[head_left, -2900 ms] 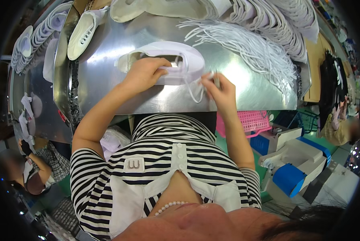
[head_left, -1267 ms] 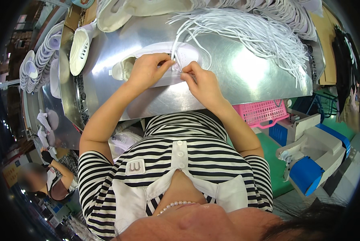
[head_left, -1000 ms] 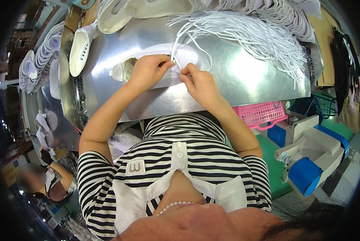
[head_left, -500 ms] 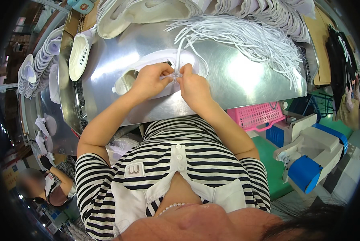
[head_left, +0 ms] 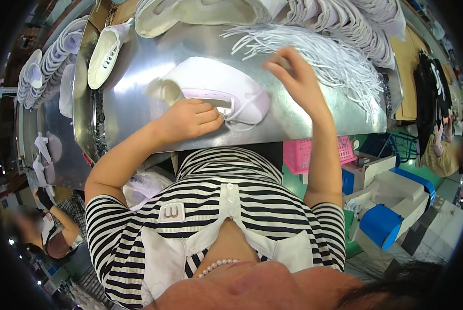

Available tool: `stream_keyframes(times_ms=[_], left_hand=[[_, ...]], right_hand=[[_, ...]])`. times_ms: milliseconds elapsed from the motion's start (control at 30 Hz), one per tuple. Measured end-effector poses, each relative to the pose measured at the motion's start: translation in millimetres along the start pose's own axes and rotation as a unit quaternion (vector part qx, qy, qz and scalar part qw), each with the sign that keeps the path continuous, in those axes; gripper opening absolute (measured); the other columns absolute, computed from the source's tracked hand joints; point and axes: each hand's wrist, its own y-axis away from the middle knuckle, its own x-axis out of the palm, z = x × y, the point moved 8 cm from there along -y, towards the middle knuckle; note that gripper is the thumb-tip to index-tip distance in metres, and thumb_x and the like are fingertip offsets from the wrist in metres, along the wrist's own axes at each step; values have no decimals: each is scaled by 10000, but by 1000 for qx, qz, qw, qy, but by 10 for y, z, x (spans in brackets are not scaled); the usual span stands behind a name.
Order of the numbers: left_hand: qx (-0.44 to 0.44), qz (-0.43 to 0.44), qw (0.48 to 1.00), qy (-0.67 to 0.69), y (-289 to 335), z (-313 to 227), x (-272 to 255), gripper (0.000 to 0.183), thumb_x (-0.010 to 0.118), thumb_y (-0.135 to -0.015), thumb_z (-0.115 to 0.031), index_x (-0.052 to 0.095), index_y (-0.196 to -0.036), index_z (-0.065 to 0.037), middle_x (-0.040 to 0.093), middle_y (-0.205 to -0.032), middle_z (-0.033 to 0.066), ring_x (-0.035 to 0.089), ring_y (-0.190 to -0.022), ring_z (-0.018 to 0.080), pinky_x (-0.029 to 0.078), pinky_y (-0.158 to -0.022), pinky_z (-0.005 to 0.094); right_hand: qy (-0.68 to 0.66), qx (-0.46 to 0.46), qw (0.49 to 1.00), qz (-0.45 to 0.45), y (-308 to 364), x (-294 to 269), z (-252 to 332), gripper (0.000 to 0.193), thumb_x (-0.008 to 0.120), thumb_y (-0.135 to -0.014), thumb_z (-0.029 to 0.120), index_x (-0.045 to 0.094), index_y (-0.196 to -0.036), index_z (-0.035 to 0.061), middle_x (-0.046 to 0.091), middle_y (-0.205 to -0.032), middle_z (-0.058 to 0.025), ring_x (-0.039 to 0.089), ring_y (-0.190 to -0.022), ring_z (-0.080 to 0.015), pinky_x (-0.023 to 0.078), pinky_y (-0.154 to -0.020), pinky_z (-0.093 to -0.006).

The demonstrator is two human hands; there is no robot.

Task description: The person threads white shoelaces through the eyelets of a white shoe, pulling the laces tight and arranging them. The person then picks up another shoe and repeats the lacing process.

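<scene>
A white shoe upper [head_left: 205, 72] with a pale lilac lining lies on its side on the metal table before me. My left hand [head_left: 193, 120] is closed on its near edge, beside the eyelet opening, with the fingers curled. What exactly the fingertips pinch is hidden. A white shoelace [head_left: 244, 124] loops at the upper's right end, close to those fingertips. My right hand [head_left: 294, 77] is raised off the upper, to its right and in front of the heap of white laces [head_left: 324, 64]. Its fingers look apart, with slight blur, and I see nothing between them.
Nested rows of shoe uppers [head_left: 340, 26] line the table's far edge. One laced upper [head_left: 105, 57] lies at the far left of the metal table [head_left: 154, 129]. A pink basket [head_left: 298, 156] and a grey-and-blue machine [head_left: 391, 201] stand at right. Another person [head_left: 61, 230] is at lower left.
My right hand has left the upper and moved up and right toward the lace heap. The upper has turned over, showing its white outer side, while my left hand stays on it, slightly lower.
</scene>
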Motion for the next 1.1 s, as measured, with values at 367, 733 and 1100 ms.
stream_keyframes(times_ms=[367, 733, 1100], left_hand=[[-469, 87, 729, 491, 487, 840, 403, 659, 720, -879, -256, 456, -1431, -12, 568, -1243, 140, 556, -1018, 170, 474, -878, 305], [-563, 154, 533, 613, 472, 805, 851, 351, 691, -917, -292, 690, -1151, -30, 673, -1099, 47, 591, -1001, 128, 455, -893, 277], [-541, -20, 629, 558, 339, 977, 709, 102, 707, -883, -107, 745, -928, -23, 682, -860, 2, 573, -769, 73, 455, -697, 235]], right_hand=[[-86, 65, 994, -10, 118, 319, -341, 639, 837, -735, 234, 498, -1257, 87, 607, -1163, -172, 599, -1122, -295, 496, -884, -377], [-167, 56, 983, -61, 222, 542, -541, 560, 772, -801, 111, 487, -1279, 49, 609, -1143, -116, 596, -1051, -204, 500, -867, -328], [-220, 133, 963, -84, 319, 543, -663, 468, 724, -864, 70, 488, -1265, 17, 614, -1077, -120, 616, -898, -144, 505, -753, -270]])
